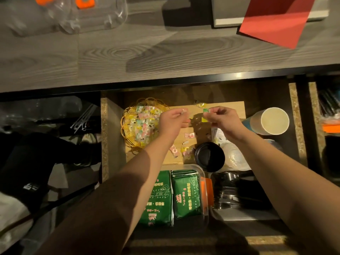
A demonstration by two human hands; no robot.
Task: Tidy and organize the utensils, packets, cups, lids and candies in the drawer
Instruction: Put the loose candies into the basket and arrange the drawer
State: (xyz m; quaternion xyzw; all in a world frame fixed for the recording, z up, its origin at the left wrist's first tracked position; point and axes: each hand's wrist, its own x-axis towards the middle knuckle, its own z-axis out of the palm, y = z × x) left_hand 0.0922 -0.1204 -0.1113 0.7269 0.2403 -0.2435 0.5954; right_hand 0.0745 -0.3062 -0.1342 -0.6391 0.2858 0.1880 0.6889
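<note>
Head view, left hand (172,121) and right hand (223,119) pinching candies, gold basket (128,126)

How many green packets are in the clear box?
2 show: one green packet on the left of the clear box, one green packet on the right. More may hide underneath or behind the arm.

left hand (172,120): bare | right hand (223,120): bare | forearms: unsleeved
</note>
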